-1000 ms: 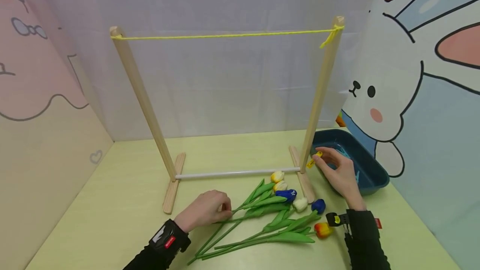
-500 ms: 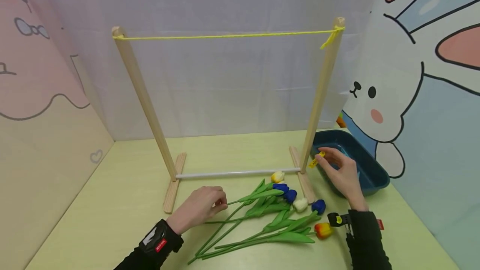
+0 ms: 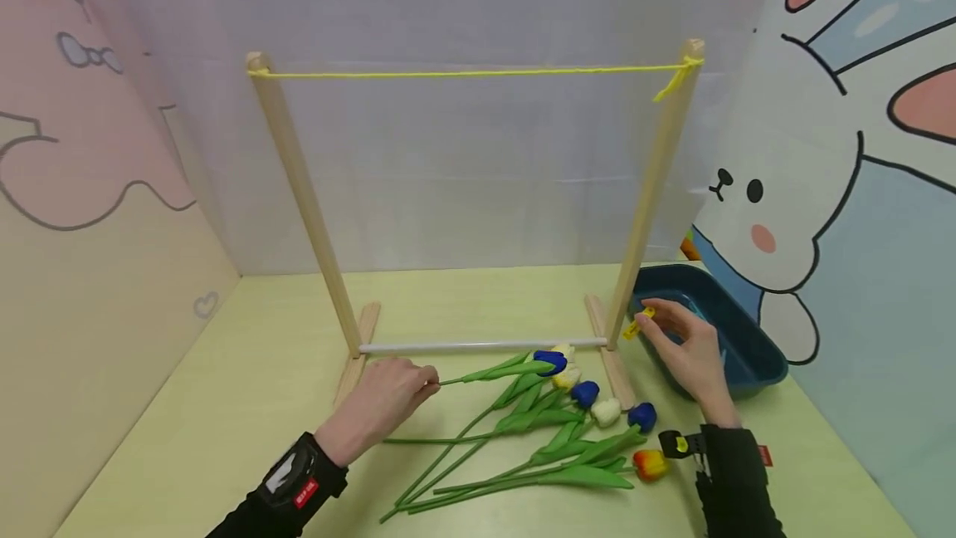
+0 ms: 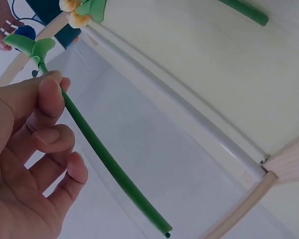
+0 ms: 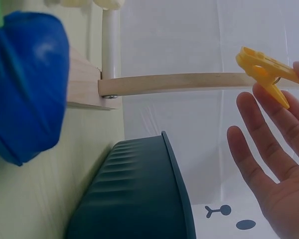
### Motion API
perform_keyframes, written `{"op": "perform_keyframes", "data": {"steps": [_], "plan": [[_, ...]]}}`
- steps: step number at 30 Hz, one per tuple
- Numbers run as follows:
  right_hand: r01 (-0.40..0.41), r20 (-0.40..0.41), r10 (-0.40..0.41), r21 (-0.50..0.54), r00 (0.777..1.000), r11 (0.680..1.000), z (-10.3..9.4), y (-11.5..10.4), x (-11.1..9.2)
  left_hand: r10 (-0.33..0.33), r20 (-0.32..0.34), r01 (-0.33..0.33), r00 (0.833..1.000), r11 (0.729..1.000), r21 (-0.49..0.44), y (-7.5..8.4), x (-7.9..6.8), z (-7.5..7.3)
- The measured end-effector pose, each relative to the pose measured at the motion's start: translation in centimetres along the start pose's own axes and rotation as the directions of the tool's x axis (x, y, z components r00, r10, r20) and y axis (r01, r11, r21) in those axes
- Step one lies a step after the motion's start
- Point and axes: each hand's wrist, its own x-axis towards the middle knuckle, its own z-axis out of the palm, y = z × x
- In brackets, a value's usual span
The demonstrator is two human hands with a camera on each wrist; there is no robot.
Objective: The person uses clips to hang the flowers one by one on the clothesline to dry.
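We have the left hand (image 3: 381, 401) pinching a blue tulip (image 3: 515, 369) by its green stem, the grip narrow, thumb meeting fingers. From the left wrist, we see that stem running well past the fingertips to its bare end. The bloom points right, overlapping pale tulips (image 3: 566, 375) in the head view. Across to the right hand (image 3: 683, 347), and we've another narrow grip: a yellow clip (image 5: 261, 67) held at thumb and fingertip, the other fingers apart, beside the dark blue tub (image 3: 754, 347). Between our two hands, loose tulips (image 3: 586, 476) lie on the surface (image 3: 224, 405), stems leftward, with a red-and-yellow one (image 3: 651, 465) nearest us. Beyond, we spot the wooden frame (image 3: 306, 198), yellow cord (image 3: 478, 73) strung across its top, white rod (image 3: 485, 347) along its foot.
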Motion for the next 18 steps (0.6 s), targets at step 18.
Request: {"op": "perform_keyframes", "data": {"steps": [18], "plan": [[0.058,-0.008,-0.058,0.059,0.998,0.997,-0.2,-0.7,0.0,-0.010,-0.367,0.092,0.930,0.974,0.207,-1.9,-0.4,-2.7]]}}
